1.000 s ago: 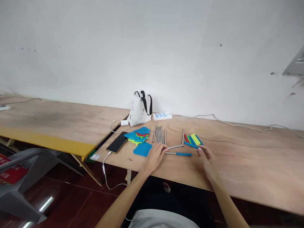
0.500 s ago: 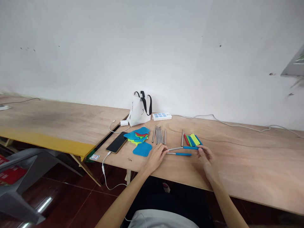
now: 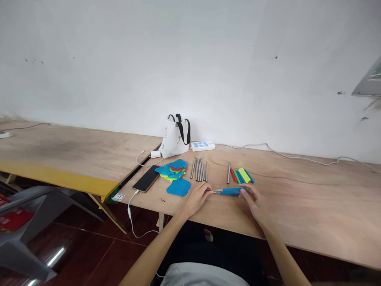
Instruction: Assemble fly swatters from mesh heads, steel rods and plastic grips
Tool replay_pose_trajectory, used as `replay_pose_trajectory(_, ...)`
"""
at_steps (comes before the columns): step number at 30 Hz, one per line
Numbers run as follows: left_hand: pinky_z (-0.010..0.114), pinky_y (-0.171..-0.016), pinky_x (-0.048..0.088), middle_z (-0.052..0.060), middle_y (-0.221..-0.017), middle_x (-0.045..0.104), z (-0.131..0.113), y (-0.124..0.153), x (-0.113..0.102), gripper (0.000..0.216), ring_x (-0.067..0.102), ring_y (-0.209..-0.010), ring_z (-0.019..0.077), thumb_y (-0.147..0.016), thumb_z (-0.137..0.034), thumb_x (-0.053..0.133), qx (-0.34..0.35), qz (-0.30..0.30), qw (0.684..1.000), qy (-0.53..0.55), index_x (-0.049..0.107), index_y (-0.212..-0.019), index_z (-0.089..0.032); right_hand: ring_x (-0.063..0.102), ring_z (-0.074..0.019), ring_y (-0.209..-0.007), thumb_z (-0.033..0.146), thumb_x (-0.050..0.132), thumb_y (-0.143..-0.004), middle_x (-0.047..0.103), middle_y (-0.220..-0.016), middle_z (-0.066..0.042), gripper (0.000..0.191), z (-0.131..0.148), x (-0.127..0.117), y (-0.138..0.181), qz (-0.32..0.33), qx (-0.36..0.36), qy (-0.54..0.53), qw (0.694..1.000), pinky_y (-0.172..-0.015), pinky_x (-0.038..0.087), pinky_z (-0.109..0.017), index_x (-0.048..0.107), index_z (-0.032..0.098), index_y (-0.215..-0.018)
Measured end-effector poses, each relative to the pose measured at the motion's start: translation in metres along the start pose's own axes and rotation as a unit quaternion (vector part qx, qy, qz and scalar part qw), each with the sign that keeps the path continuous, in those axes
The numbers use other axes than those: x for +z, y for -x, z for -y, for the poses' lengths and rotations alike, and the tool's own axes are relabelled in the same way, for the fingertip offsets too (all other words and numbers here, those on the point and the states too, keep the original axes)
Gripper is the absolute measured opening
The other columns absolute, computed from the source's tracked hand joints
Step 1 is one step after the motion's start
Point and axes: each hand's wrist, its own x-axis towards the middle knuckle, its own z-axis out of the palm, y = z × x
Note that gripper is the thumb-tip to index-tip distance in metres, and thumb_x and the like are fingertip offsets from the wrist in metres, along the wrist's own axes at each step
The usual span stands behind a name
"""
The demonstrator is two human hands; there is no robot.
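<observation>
My left hand (image 3: 200,195) is closed at the metal ends of two thin rods. Each rod has a blue sleeve on its right part. The upper blue-sleeved rod (image 3: 233,190) has its right end pinched in my right hand (image 3: 253,198). Just below it, nearly side by side, lies the lower blue-sleeved rod (image 3: 228,194); whether my right fingers touch it I cannot tell. Beyond my right hand are several coloured tubes (image 3: 242,175) in red, green, blue and yellow. A single metal tube (image 3: 228,172) stands apart from the group of metal tubes (image 3: 199,170) beyond my left hand.
Left of my hands lie a blue textured piece (image 3: 178,187) and a pile of coloured pieces (image 3: 174,169). A phone (image 3: 146,178) with a white cable is near the table's left edge. Behind stand a white bag (image 3: 174,139) and a power strip (image 3: 203,146).
My right hand has moved left and slightly toward me with the upper rod. The two blue-sleeved rods now lie close together. My left hand has barely moved.
</observation>
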Motion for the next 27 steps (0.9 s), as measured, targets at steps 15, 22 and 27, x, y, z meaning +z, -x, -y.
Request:
replay_pose_trajectory(15,0.038,-0.095,0.041,0.002,-0.105,0.062,0.003,0.004,0.002,0.018,0.057,-0.105,0.0211,-0.101,-0.040,0.059,0.041,0.031,0.990,-0.129,0.066,-0.096,-0.023,0.065,-0.0249,-0.092,0.057,0.039,-0.102,0.068,-0.093,-0.007,0.044,-0.014,0.008,-0.001,0.013,-0.103,0.278,0.955,-0.084,0.053,-0.040,0.068,0.026,-0.091)
replay_pose_trajectory(22,0.037,-0.098,0.043,0.003,-0.112,0.064,0.002,0.005,0.002,0.010,0.057,-0.113,0.0220,-0.099,-0.028,0.057,0.035,0.044,0.991,-0.122,0.064,-0.106,-0.025,0.059,-0.0278,-0.124,0.055,0.053,-0.097,0.063,-0.135,-0.005,0.030,-0.014,0.012,0.004,0.131,-0.166,0.334,0.919,-0.103,0.046,-0.049,0.068,0.034,-0.114)
replay_pose_trajectory(27,0.040,-0.101,0.043,0.003,-0.116,0.064,0.001,0.005,0.002,0.015,0.056,-0.115,0.0230,-0.098,-0.021,0.052,0.024,0.040,0.991,-0.122,0.062,-0.109,-0.026,0.062,-0.0262,-0.120,0.048,0.046,-0.100,0.068,-0.127,-0.003,0.029,-0.014,0.013,0.005,0.124,-0.131,0.338,0.924,-0.103,0.046,-0.048,0.068,0.034,-0.113)
